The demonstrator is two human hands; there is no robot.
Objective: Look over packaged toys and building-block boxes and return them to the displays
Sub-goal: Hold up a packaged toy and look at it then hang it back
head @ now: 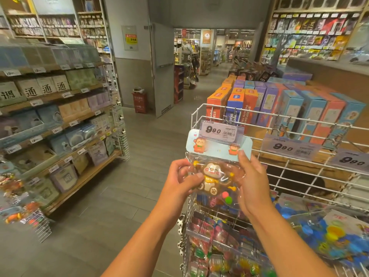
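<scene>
Two stocked shelving walls (56, 120) flank grey, perhaps tiled, floor (127, 176).

A shop aisle under dim indoor light

We stand on a grey tiled floor (127, 176), with wooden shelves (60, 108) at our left and a grey wall (131, 62) ahead bearing a posted notice (130, 38). A small red bin (139, 101) sits at its foot beside a grey door (162, 70). Beyond the doorway (211, 50), brighter aisles run on; tall wall racks (311, 31) fill the right.
</scene>
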